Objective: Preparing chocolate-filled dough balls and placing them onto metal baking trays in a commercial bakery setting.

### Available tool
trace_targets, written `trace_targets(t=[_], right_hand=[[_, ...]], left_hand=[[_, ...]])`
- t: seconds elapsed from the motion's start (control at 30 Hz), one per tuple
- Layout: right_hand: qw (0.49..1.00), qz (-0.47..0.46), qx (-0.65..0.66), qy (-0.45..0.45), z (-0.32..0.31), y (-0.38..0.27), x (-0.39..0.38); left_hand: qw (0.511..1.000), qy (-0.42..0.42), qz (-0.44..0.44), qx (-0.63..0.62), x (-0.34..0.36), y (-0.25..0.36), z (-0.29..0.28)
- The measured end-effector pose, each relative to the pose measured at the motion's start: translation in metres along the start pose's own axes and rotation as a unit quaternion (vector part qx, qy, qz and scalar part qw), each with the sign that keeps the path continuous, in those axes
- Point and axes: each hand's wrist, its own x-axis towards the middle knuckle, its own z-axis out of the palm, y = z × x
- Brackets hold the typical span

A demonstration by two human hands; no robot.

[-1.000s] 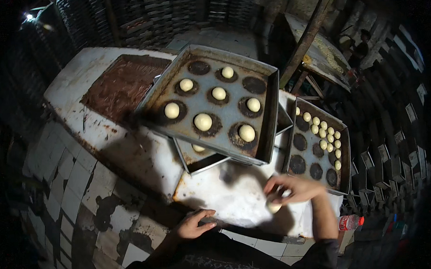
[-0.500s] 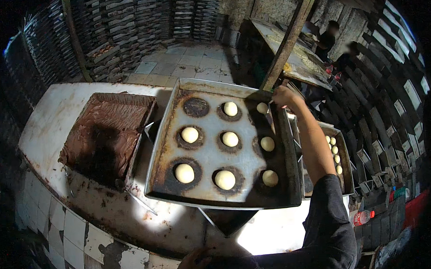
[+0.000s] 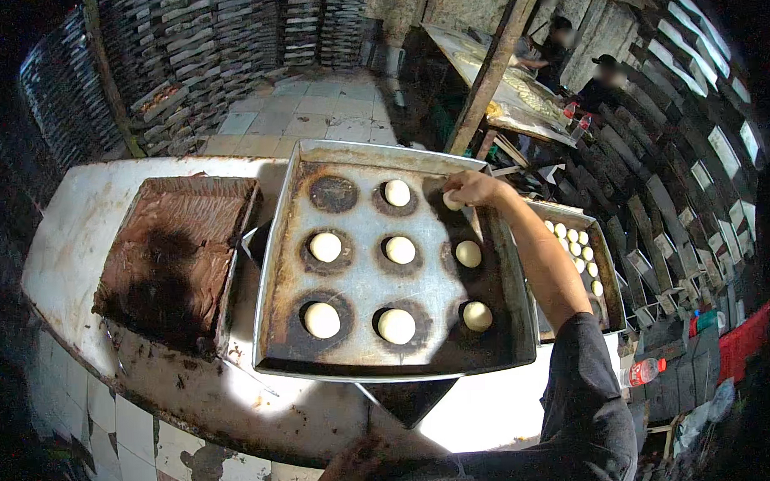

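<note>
A large metal baking tray (image 3: 271,270) with dark burnt rings holds round, pale dough balls in spaced rows, such as the near middle dough ball (image 3: 396,327). At its far right corner, my right hand (image 3: 475,189) is closed with fingertips on another dough ball (image 3: 453,201), partly covered by the fingers. Whether that ball still rests on the tray I cannot tell. The far left ring is bare. Deep in shadow at the lower edge is my left hand (image 3: 349,467), near the counter's front; its fingers are not clear.
Left of the tray, a pan of brown, creamy mass (image 3: 169,256) stands on the stained white counter (image 3: 58,239). A second tray (image 3: 612,305) with several dough balls is at the right. Beyond a wooden post (image 3: 498,71), two people are at a long table (image 3: 468,55).
My right hand has moved from beside the tray's far right rim inward onto the far right dough ball. The view has shifted slightly, showing more of the second tray.
</note>
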Motion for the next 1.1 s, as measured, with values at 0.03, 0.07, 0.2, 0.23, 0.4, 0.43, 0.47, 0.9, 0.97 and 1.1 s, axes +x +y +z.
trace_targets(t=[0.03,0.07,0.2,0.23,0.4,0.43,0.47,0.9,0.97,1.1], right_hand=[[0.998,-0.053,0.002,0.017,0.002,0.001,-0.005],[0.998,-0.051,0.005,0.02,0.0,-0.006,-0.011],[0.987,0.03,-0.015,0.158,0.005,-0.003,-0.008],[0.992,0.007,-0.047,0.119,0.015,0.002,-0.002],[0.936,-0.072,0.201,0.28,-0.024,0.038,-0.04],[0.915,-0.07,0.236,0.32,-0.036,0.052,-0.058],[0.913,0.013,0.234,0.335,-0.046,0.078,-0.072],[0.927,0.301,0.034,0.219,0.094,0.284,-0.097],[0.921,0.327,0.002,0.211,0.098,0.291,-0.094],[0.915,0.21,0.148,0.31,0.082,0.334,-0.131]], left_hand=[[1.0,-0.004,-0.001,0.002,0.002,0.006,-0.001],[0.998,0.019,-0.044,-0.037,0.008,0.031,-0.003],[0.957,0.106,-0.202,-0.178,0.037,0.147,0.009],[0.958,0.104,-0.204,-0.173,0.042,0.15,0.014],[0.993,0.099,-0.051,-0.028,0.054,0.148,0.049],[0.989,0.117,-0.083,0.045,0.055,0.165,0.057],[0.988,0.117,-0.087,0.052,0.051,0.165,0.072],[0.943,0.282,-0.101,-0.146,0.086,0.174,0.177],[0.943,0.288,-0.089,-0.143,0.088,0.176,0.181],[0.948,0.262,-0.08,-0.161,0.076,0.182,0.186]])
